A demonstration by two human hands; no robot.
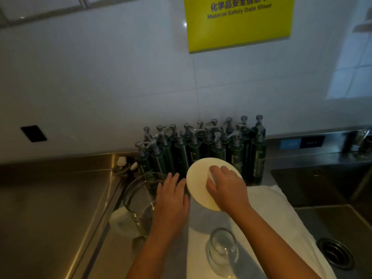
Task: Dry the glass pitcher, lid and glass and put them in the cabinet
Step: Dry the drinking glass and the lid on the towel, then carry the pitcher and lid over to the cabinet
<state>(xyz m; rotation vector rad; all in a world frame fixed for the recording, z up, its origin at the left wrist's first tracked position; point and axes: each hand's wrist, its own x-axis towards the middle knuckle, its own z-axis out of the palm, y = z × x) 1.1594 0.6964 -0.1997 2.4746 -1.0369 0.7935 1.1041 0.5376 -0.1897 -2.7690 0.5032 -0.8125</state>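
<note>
1. Head view, the grips: the right hand (pixel 225 190) is closed, its fingers curled round a small white piece at the middle of the round cream-white lid (pixel 198 178). It holds the lid tilted above the far end of the white towel (pixel 271 214). Whether that piece is the lid's knob or a wad of cloth I cannot tell. The left hand (pixel 171 200) is open, with straight fingers lying at the lid's left edge.
2. Head view, the other task things: the clear glass pitcher (pixel 136 198) appears to stand upright on the stainless-steel tabletop (pixel 112 248), just left of the left hand. The clear drinking glass (pixel 222 248) sits on the towel, nearer the person. No cabinet is in view.
3. The step in hand, as I judge it, is drying the lid, so the pitcher and the glass likely remain to be done. To do it well, the left fingers should steady the rim while the right hand works round the whole face. The lid then wants turning over, since the underside and the edge tend to hold water.
4. Keeping the lid low over the towel would soften any slip.
5. The dark green pump bottles (pixel 201 150) stand just behind the lid and the pitcher sits close by the left wrist, so short, controlled strokes seem wiser than wide sweeps
</note>
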